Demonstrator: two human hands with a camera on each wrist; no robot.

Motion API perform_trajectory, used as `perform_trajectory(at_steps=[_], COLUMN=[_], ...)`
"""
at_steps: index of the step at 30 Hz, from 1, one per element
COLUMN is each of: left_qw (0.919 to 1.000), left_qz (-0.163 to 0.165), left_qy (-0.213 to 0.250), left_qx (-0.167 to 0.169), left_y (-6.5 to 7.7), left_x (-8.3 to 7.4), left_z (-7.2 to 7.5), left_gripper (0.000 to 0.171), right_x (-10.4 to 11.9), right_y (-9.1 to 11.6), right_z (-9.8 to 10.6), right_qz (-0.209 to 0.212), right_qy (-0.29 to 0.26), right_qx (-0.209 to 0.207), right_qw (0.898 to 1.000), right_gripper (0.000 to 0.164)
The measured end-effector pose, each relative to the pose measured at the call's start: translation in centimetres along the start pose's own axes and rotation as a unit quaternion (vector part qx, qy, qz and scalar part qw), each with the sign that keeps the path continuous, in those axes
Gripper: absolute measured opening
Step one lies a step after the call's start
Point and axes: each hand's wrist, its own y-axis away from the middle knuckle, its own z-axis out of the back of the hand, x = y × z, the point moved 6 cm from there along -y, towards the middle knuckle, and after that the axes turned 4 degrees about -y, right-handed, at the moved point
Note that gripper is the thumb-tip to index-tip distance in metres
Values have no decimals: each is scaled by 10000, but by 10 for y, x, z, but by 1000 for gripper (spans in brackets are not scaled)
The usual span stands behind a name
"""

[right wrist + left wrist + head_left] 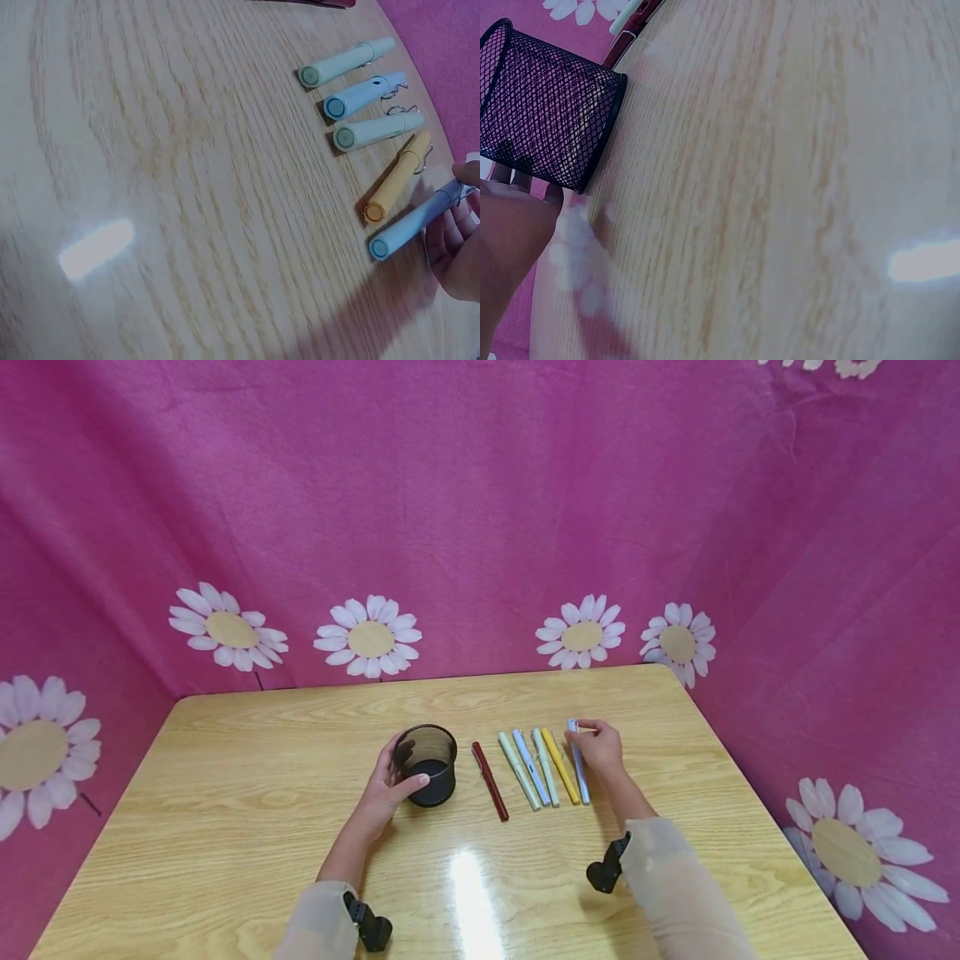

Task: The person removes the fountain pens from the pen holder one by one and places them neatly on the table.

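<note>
A round black mesh pen holder (442,781) stands upright on the table. My left hand (386,789) grips it from the left, thumb at the near side and the other fingers round the far left. In the left wrist view the mesh wall of the pen holder (551,101) hides part of the fingers. At the right end of a row of pens, my right hand (602,750) pinches a light blue pen (409,225) near its clip end. To its left lie a yellow pen (561,766), a pale green pen (545,767), another light blue pen (531,767) and another pale green pen (519,771).
A dark red pen (491,782) lies between the pen holder and the row. The wooden table (247,810) meets a pink cloth (480,527) with daisies at the back and sides. Light glares off the tabletop in front.
</note>
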Motion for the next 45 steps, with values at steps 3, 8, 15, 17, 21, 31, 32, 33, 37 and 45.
perform_trajectory(at_steps=[3, 8, 15, 17, 21, 31, 32, 33, 37, 45], left_qw=[10000, 10000, 10000, 10000, 10000, 10000, 10000, 10000, 10000, 10000], left_qz=[-6, -11, 15, 10, 16, 25, 18, 15, 21, 11], left_qy=[-15, -40, -37, -53, -52, -16, -21, -23, -46, -11], left_qx=[2, 0, -12, -6, -9, -6, -5, -5, -7, 6], left_y=[0, 0, -1, -1, -1, 0, 0, 0, 0, -1], left_x=[-1, 0, 0, 1, 2, 1, 1, 0, 1, 1], left_z=[0, 0, 0, 1, 1, 0, 0, 0, 0, 0], left_gripper=[75, 75, 75, 75, 75, 75, 75, 75, 75, 75], right_x=[1, 1, -2, -4, -6, 1, 1, 1, 2, 1], right_y=[3, 5, 1, 0, -1, 4, 4, 5, 5, 2], right_z=[1, -2, -7, -9, -11, -15, -15, -15, -16, -17], right_qz=[90, 42, 4, 25, 83, 215, 229, 233, 223, 183], right_qy=[-26, 203, 595, 700, 907, 1681, 1723, 1744, 1778, 1855], right_qx=[-98, -155, -101, -79, -94, -32, -13, -2, -2, 34], right_qw=[9999, 9997, 9982, 9975, 9958, 9855, 9848, 9844, 9838, 9825], right_gripper=[37, 36, 35, 34, 34, 34, 34, 34, 35, 36])
